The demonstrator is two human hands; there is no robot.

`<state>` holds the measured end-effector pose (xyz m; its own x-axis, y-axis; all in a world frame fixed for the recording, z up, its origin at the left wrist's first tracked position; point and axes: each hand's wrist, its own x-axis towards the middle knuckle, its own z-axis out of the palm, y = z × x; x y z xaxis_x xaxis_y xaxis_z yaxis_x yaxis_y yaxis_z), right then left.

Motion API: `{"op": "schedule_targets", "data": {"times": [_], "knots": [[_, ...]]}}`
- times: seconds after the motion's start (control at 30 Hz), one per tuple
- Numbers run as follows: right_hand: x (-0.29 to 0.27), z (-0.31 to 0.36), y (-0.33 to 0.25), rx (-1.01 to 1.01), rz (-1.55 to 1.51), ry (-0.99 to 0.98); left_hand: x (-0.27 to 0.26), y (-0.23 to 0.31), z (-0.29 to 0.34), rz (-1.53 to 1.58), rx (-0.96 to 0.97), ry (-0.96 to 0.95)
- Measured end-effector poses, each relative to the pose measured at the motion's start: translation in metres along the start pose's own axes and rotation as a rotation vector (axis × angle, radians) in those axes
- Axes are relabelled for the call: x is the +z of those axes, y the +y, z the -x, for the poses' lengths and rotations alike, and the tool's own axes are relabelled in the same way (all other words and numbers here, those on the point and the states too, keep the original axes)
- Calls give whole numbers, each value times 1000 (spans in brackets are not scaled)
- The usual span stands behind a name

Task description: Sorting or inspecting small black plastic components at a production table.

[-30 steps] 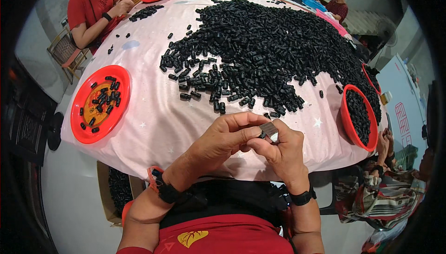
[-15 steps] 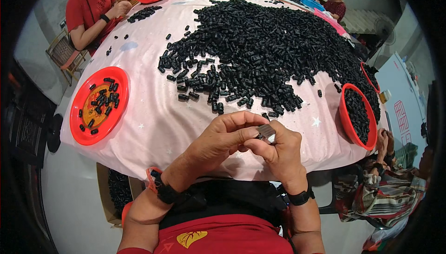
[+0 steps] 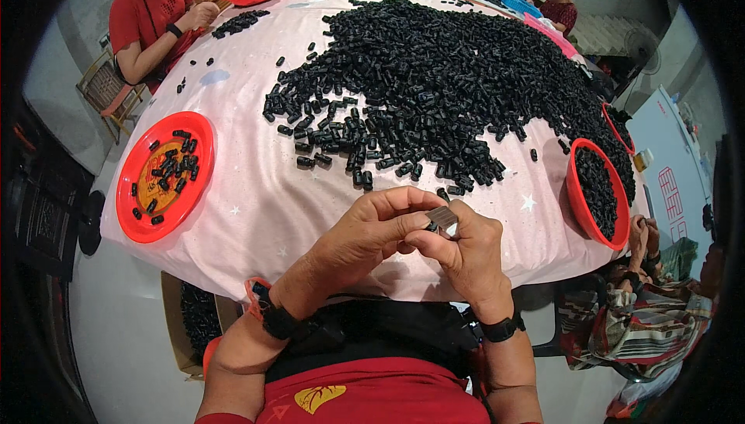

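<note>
In front of my body both hands meet over the table's near edge. Between thumb and fingers, my right hand [image 3: 472, 244] grips a small silvery piece [image 3: 443, 218] with a ridged grey face and a shiny side. My left hand [image 3: 371, 226] is closed in a pinch right beside it, its thumb tip at a small black part [image 3: 431, 227] mostly covered by the fingers. Just beyond my fingertips begins a big heap of small black plastic parts [image 3: 434, 90], with several loose ones along its near edge.
A red plate [image 3: 203, 191] with several black parts lies at left; a red bowl [image 3: 578, 191] full of them stands at right. Below the table is a cardboard box [image 3: 177, 331] of black parts. People sit at far left [image 3: 147, 28], far right [image 3: 621, 308] and the back.
The silvery piece has tilted slightly between my fingers, showing more of its ridged face. My hands have otherwise hardly moved.
</note>
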<state>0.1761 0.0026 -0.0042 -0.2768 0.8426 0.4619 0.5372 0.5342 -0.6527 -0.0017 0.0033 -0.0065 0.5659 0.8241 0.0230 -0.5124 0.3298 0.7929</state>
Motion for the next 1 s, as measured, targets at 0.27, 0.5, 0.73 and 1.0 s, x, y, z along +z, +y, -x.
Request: {"op": "schedule_targets", "data": {"times": [0.27,0.5,0.73,1.0], "knots": [[-1,0,-1,0,12,0,1,0,0,27,3,2],[-1,-1,0,6,20,-22,-3,-4,-2,33,12,-17],[-1,-1,-3,14,-25,4,-1,-1,-1,26,8,-7],[4,-1,2,-31,-2,-10,0,0,0,-17,28,3]]}}
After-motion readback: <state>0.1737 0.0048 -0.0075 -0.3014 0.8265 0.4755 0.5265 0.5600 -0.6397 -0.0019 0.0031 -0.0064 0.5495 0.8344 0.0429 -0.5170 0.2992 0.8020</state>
